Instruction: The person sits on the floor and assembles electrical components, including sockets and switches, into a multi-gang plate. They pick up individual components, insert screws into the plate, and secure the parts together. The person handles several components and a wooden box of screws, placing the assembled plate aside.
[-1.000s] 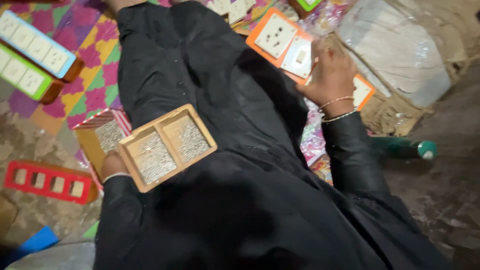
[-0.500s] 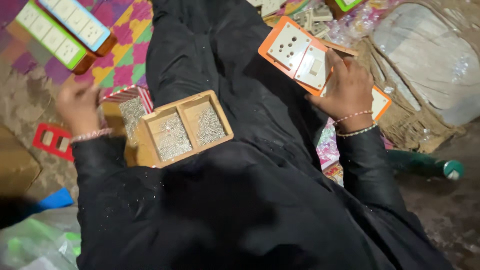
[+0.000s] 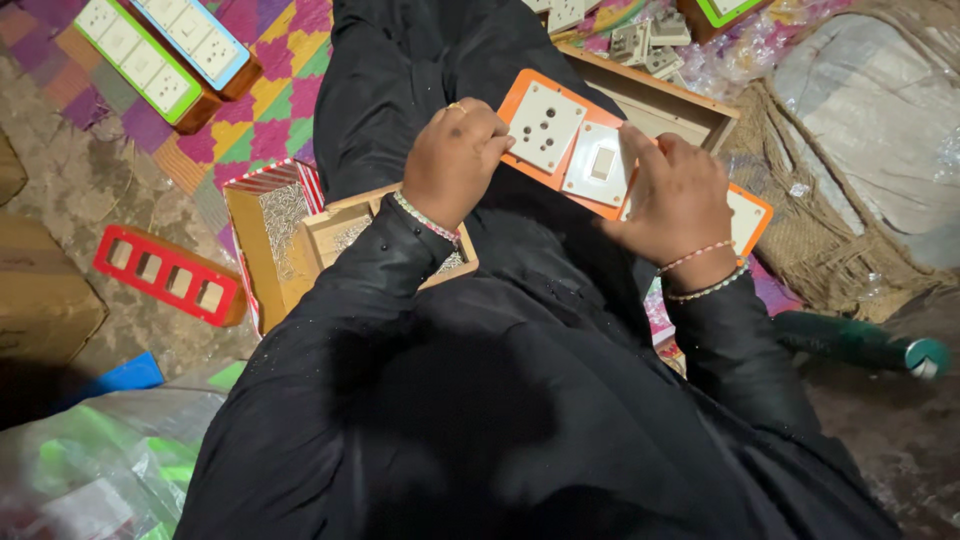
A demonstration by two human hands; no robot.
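Observation:
An orange switch plate with white socket and switch modules lies across my lap, on black cloth. My left hand rests on its left end, fingers curled at the socket module. My right hand grips the plate near its middle, covering part of it. Under my left forearm sits a small two-part wooden tray holding tiny silvery screws, partly hidden by my sleeve.
A striped open box of screws stands left of the tray. A red empty frame lies on the floor, finished green and blue switch boards at top left, a wooden box behind the plate, a woven sack right, a green bottle.
My left hand has come from beside the screw boxes up to the orange plate's left end. My right hand stays on the plate. The view has shifted slightly.

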